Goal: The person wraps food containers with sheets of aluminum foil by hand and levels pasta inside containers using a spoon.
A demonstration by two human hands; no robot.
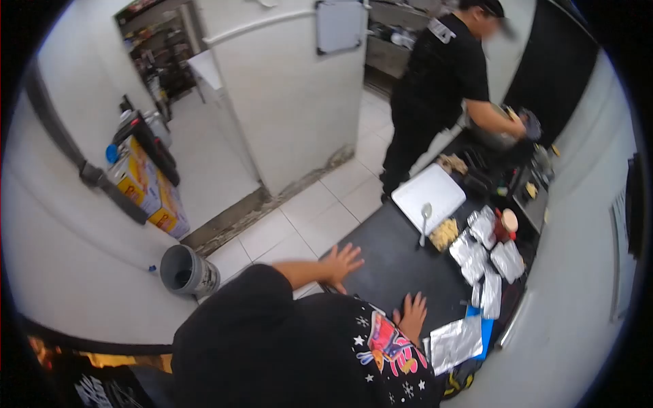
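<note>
Counter [391,262] lies beneath left hand [341,266] and right hand [411,317] (both splayed).

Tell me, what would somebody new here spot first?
Probably the shiny silver foil packets, bunched on the dark table near the right-hand wall. Next might come the two bare hands, left and right, spread at the table's near end. Farther up, a big white tray with a spoon lying partly over it stands out, close to a person in black.
</note>
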